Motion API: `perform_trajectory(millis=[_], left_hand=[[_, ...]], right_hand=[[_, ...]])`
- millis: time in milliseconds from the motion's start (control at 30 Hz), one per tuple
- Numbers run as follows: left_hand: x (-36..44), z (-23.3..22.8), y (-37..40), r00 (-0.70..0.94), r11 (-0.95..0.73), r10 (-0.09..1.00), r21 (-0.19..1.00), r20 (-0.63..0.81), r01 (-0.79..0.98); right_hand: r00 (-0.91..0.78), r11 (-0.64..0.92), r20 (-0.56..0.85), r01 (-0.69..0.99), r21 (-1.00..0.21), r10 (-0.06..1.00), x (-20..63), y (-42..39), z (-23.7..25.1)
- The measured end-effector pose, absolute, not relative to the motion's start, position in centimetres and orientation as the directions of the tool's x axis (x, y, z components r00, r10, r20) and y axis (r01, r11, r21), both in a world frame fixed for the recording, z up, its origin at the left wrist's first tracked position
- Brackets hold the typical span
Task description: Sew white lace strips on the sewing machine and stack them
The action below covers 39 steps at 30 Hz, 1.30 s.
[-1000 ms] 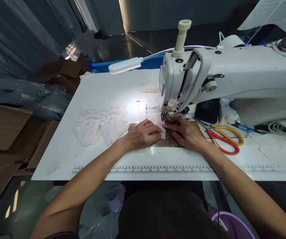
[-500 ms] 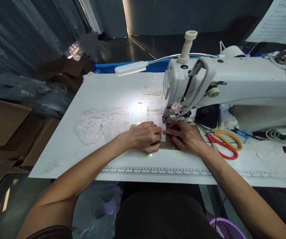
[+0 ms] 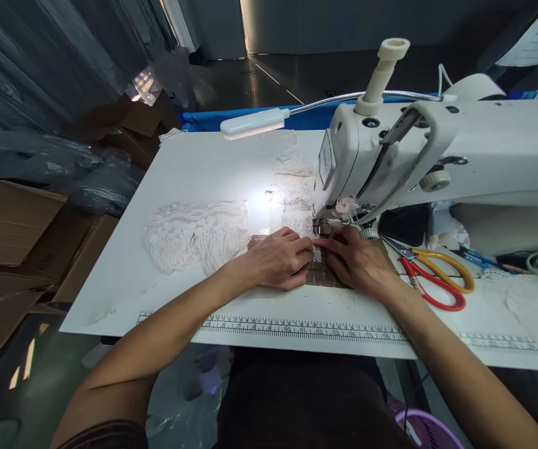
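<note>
A narrow piece of white lace trim point(image 3: 316, 253) lies in front of the presser foot point(image 3: 323, 228) of a white sewing machine point(image 3: 344, 156). My left hand point(image 3: 282, 259) is closed at the left edge of the lace, its fingertips pinched together on it. From the other side, my right hand point(image 3: 359, 260) rests low beside the presser foot, its index finger stretched to the lace and its thumb apart. Beneath both hands is a brown patch point(image 3: 327, 277) on the tabletop. More white lace point(image 3: 198, 234) is spread to the left. My fingers partly hide the lace edge.
Scissors with red and yellow handles point(image 3: 437, 277) lie right of my right hand. A lit lamp point(image 3: 254, 123) hangs over the white table point(image 3: 123, 274). A printed ruler point(image 3: 288, 329) runs along the front edge. Cardboard boxes point(image 3: 11, 218) stand at left, a purple basket point(image 3: 430, 430) below.
The view has shifted slightly, so the machine looks larger and farther right. Both hands stay at the lace; the right index finger still reaches to it.
</note>
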State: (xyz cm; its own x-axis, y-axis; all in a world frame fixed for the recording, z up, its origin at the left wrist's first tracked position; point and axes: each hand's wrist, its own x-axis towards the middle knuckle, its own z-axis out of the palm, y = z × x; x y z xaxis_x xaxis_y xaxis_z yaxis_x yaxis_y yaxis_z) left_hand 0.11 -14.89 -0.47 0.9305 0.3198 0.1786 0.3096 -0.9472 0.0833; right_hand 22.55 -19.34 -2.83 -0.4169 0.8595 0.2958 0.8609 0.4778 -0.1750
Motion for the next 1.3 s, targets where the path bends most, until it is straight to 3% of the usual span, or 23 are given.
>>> perform_trajectory(millis=[233, 433, 600, 1000, 1300], left_hand=[[0.7, -1.1, -15.7, 0.887, -0.915, 0.403, 0.076, 0.226, 0.396], [0.6, -1.4, -15.2, 0.878, -0.910, 0.416, 0.108, 0.238, 0.401], [0.4, -1.6, -14.7, 0.872, -0.905, 0.425, 0.129, 0.243, 0.405], [0.2, -1.4, -14.0, 0.864, -0.891, 0.450, 0.169, 0.226, 0.421], [0.2, -1.4, -13.4, 0.863, -0.890, 0.452, 0.170, 0.224, 0.422]], right_hand=[[-0.381, 0.425, 0.276, 0.897, -0.119, 0.882, 22.1, -19.0, -2.9], [-0.436, 0.503, 0.283, 0.829, -0.244, 0.854, 22.5, -19.5, -3.1], [-0.434, 0.518, 0.313, 0.810, -0.274, 0.845, 22.6, -19.6, -2.9], [-0.420, 0.491, 0.305, 0.844, -0.215, 0.855, 22.0, -19.5, -2.8], [-0.366, 0.454, 0.279, 0.798, -0.396, 0.888, 22.6, -20.0, -2.9]])
